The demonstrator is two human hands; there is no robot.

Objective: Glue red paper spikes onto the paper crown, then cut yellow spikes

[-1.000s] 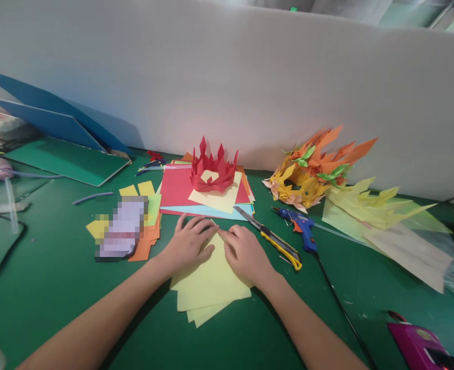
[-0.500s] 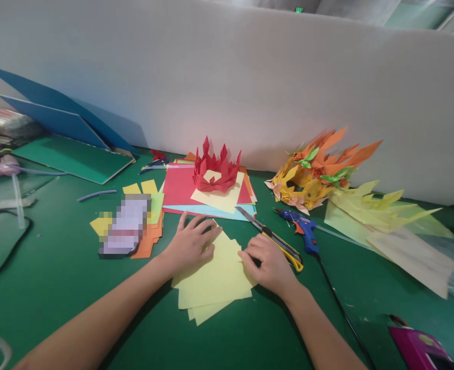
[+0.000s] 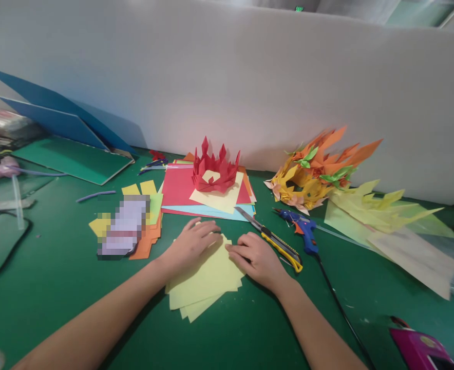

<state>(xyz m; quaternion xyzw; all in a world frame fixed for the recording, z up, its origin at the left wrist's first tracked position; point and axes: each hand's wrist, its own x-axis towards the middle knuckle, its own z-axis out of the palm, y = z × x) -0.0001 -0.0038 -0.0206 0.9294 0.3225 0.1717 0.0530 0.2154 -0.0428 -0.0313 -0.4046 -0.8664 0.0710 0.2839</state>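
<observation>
Several pale yellow paper squares [image 3: 194, 285] lie in an uneven, fanned stack on the green table in front of me. Across the stack's upper left, my left hand [image 3: 194, 244] rests with its fingers stretched towards the right. My right hand [image 3: 258, 259] is at the right edge of the top sheet, its fingers bent and the thumb and index finger closed on the paper. The two hands' fingertips are close together but apart. A yellow and black utility knife [image 3: 279, 245] lies open-bladed just beyond my right hand.
A red paper crown [image 3: 216, 172] stands on coloured sheets [image 3: 175, 185] at the back. To the right are a blue glue gun [image 3: 307, 234], an orange and yellow paper crown [image 3: 315, 180] and a pale yellow paper strip [image 3: 377, 208]. A phone [image 3: 125, 223] lies left on small papers.
The yellow stack has shifted slightly left. My right hand has moved left with the paper's edge, and my left fingers have drawn closer together.
</observation>
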